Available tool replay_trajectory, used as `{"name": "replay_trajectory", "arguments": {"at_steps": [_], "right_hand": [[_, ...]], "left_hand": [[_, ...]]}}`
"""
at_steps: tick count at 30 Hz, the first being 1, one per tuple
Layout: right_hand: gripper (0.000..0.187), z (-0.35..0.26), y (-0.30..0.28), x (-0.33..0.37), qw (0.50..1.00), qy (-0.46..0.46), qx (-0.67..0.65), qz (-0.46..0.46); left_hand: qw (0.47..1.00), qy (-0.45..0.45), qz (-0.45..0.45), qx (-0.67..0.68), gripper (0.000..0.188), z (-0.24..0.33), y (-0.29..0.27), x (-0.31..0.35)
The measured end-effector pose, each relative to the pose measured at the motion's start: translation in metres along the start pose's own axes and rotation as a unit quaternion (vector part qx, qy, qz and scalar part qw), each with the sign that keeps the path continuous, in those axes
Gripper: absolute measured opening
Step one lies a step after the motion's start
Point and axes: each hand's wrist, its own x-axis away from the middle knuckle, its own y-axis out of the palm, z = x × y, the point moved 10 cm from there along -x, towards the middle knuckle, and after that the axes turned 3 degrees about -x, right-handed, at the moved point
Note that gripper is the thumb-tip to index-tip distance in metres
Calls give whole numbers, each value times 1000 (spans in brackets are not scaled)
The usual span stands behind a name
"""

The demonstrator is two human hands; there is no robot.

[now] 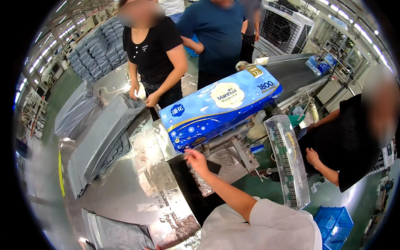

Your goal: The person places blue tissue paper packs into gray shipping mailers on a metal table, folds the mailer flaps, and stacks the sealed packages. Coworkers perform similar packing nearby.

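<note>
A long blue tissue pack in clear-edged plastic wrap lies across the end of a conveyor and the metal table. My right hand is at its near left corner, fingers partly stretched toward the wrap. Whether the fingertips touch the wrap cannot be made out. Of my left hand only a bit of the fingers shows at the lower edge, beside a stack of flat grey plastic bags; the rest is out of view.
More grey bags lie on the table's left side. Across it stands a person in black, with a person in blue alongside. Another person stands right, by a clear-covered panel. A blue crate sits on the floor.
</note>
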Motion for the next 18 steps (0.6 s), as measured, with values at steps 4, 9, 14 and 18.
{"name": "replay_trajectory", "arguments": {"at_steps": [4,9,14,18], "right_hand": [[41,17,69,22,996,9,-11,-91],[65,67,123,13,991,57,56,-108],[72,70,144,4,999,1,40,27],[64,75,169,3,994,71,12,79]], "left_hand": [[987,-19,-159,16,93,8,-13,12],[951,7,-306,35,100,37,-70,24],[964,-25,-255,67,103,26,-64,22],[966,-39,-226,117,103,23,-66,27]]}}
